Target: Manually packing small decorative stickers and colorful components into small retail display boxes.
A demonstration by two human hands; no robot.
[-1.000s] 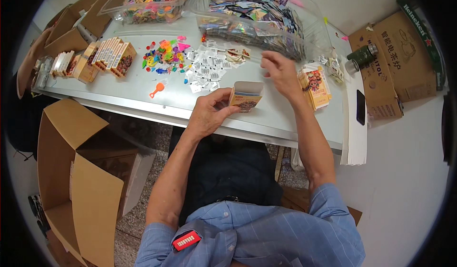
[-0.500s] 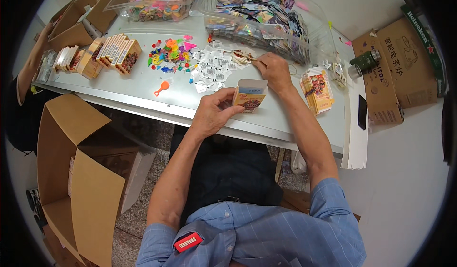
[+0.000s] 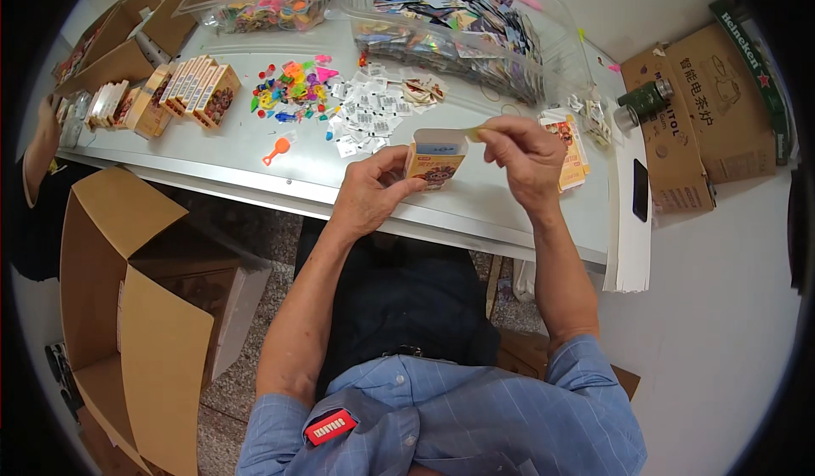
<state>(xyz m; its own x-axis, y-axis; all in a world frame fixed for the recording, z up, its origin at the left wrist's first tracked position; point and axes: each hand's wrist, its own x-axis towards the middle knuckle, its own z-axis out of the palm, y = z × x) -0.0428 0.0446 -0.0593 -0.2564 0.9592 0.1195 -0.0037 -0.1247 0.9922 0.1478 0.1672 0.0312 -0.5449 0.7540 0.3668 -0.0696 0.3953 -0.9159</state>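
Note:
My left hand (image 3: 373, 192) grips a small yellow carton (image 3: 435, 166) by its side, just over the table's front edge. The carton stands upright with its top open, and something blue shows inside. Beside the carton's mouth, my right hand (image 3: 526, 158) pinches a small thin piece (image 3: 477, 133) seen nearly edge-on; its kind is unclear. Behind the carton lies a heap of small white printed packets (image 3: 369, 107). At the heap's right is a little pile of small printed cut-outs (image 3: 423, 92). More yellow cartons (image 3: 573, 149) lie partly behind my right hand.
Small colourful plastic toys (image 3: 293, 90) and an orange toy shovel (image 3: 278, 151) lie left. Clear bins of bands (image 3: 263, 18) and shiny cards (image 3: 458, 43) stand behind. Filled cartons (image 3: 199, 94) line up near another person's arm (image 3: 42, 145). A phone (image 3: 640, 190) lies right; an open cardboard box (image 3: 165, 332) stands lower left.
My right hand has moved from the cut-out pile back toward me, to the carton's open top, with a thin piece in its fingers. My left hand still holds the carton.

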